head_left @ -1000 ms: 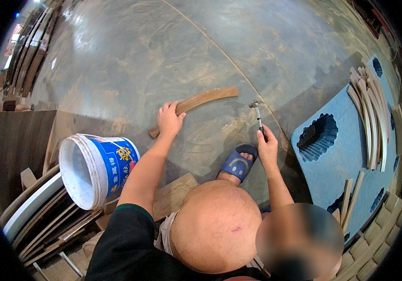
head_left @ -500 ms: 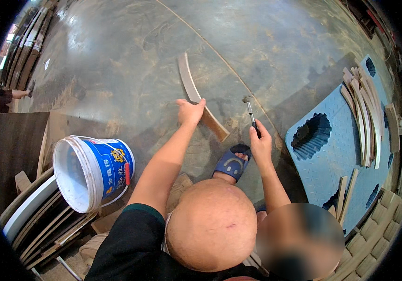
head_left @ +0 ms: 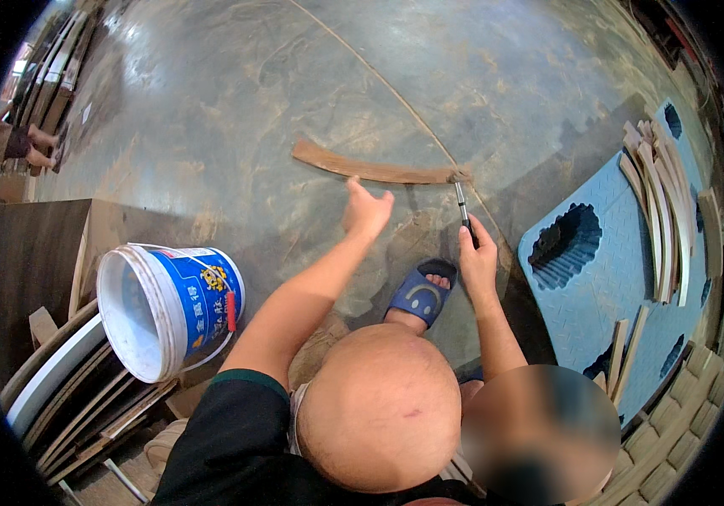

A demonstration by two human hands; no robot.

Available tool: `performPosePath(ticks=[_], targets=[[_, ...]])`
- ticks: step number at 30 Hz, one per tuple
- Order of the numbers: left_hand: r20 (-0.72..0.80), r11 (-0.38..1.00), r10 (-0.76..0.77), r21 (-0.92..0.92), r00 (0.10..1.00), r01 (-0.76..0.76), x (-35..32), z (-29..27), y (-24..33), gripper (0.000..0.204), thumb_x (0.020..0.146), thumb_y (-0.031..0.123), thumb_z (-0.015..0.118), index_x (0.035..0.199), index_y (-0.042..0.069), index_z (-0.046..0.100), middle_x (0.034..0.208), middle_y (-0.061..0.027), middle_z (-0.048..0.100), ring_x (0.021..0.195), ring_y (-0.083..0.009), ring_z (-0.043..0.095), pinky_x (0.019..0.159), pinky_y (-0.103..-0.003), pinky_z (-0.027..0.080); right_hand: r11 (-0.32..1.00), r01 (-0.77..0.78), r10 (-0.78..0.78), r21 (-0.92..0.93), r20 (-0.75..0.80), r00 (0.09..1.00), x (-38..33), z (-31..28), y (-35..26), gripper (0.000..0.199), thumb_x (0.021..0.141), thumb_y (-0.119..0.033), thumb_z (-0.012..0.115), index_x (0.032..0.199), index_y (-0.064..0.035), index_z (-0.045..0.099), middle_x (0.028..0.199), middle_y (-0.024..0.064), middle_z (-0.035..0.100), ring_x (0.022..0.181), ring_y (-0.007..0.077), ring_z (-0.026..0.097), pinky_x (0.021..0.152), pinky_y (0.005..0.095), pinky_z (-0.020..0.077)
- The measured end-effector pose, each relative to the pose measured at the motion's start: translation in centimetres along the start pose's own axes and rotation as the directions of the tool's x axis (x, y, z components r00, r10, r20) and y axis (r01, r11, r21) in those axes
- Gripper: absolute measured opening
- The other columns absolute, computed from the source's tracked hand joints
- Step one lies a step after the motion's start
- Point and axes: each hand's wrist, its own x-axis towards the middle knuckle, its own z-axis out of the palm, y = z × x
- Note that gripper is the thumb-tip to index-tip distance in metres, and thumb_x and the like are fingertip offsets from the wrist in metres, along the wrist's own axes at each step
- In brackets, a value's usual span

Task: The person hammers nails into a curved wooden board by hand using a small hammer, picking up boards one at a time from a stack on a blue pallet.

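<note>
A curved brown wooden strip (head_left: 370, 170) lies crosswise ahead of me, its broad dark face showing. My left hand (head_left: 369, 208) is just below its near edge with thumb and fingers apart; I cannot tell whether a fingertip touches the wood. My right hand (head_left: 478, 250) is closed round the black grip of a hammer (head_left: 461, 201) with a shiny metal shaft. The hammer's small dark head is at the right end of the strip, seeming to meet it.
A white-and-blue bucket (head_left: 172, 312) stands on the left, near stacked curved boards (head_left: 83, 405). At right, several pale curved strips (head_left: 659, 211) rest on a blue plastic panel (head_left: 564, 295) with dark hollows. My foot in a blue slipper (head_left: 419, 295) is between my arms. Another person's foot (head_left: 40, 148) shows far left.
The wooden strip has turned from steeply slanted to nearly crosswise and shows a darker face. My left hand has let go of it. The hammer has shifted slightly right, to the strip's end.
</note>
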Motion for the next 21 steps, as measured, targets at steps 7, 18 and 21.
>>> performPosePath(ticks=[7,18,21], targets=[[-0.169,0.583,0.717,0.677,0.676,-0.449,7.3,-7.9,-6.2,0.067,0.094,0.031,0.091,0.155,0.023,0.065,0.157,-0.0045,0.061,0.158,-0.0351,0.043,0.129,-0.056,0.036,0.978,0.153,-0.147,-0.141,0.056,0.988,0.3,2.1,-0.6,0.041,0.109,-0.013,0.071,0.149,-0.0064,0.068,0.111,0.0098,0.075,0.094,0.0164,0.069,0.087,0.0351,0.0560],[0.085,0.561,0.771,0.377,0.631,-0.737,3.8,-4.0,-8.3,0.052,0.086,0.031,0.097,0.134,0.026,0.080,0.144,-0.0057,0.064,0.145,-0.0356,0.049,0.129,-0.054,0.032,0.732,0.299,-0.243,-0.612,0.176,0.954,1.1,4.2,-5.4,0.054,0.106,-0.011,0.066,0.159,-0.0183,0.060,0.127,0.0210,0.072,0.114,0.0481,0.072,0.091,0.0559,0.0588],[0.090,0.577,0.762,0.354,0.641,-0.736,4.2,-3.3,-8.9,0.054,0.082,0.033,0.098,0.133,0.027,0.081,0.142,-0.0055,0.064,0.144,-0.0360,0.049,0.128,-0.054,0.032,0.666,0.428,-0.302,-0.611,0.304,0.904,1.6,4.3,-5.3,0.053,0.105,-0.008,0.065,0.157,-0.0198,0.064,0.124,0.0180,0.070,0.112,0.0459,0.073,0.090,0.0566,0.0592]])
